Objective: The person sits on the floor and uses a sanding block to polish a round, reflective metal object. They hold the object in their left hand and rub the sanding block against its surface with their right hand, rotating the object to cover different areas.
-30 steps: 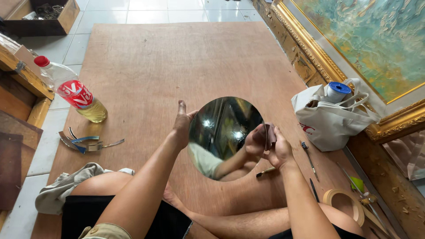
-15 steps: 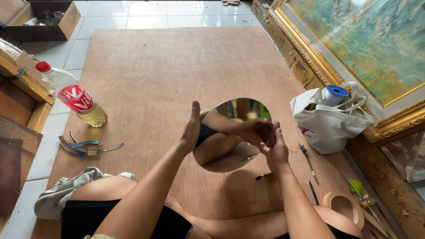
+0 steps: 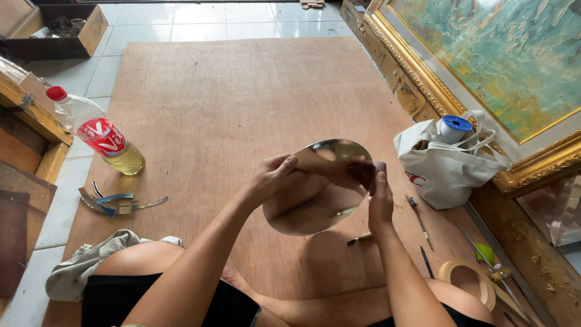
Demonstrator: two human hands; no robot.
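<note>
A round mirror disc point(image 3: 302, 212) is held between both my hands above a brown plywood sheet point(image 3: 230, 97). My left hand point(image 3: 272, 175) grips its upper left edge, fingers curled over the rim. My right hand point(image 3: 380, 197) presses against its right edge. The disc is tilted nearly flat and reflects my hands and arms. Beneath it on the board lies a small brass-tipped tool point(image 3: 360, 239).
A plastic bottle point(image 3: 100, 133) of yellow liquid with a red cap lies at the left, beside mirror offcuts point(image 3: 115, 203). A white bag point(image 3: 448, 163) holding a blue-capped spool stands at the right by a gilt-framed painting point(image 3: 502, 66). Tape roll point(image 3: 469, 281), pens and a cloth point(image 3: 85, 263) lie near my knees.
The mirror disc has tipped from facing me to nearly flat. My left hand shifted from a flat palm on its edge to a grip over the upper rim.
</note>
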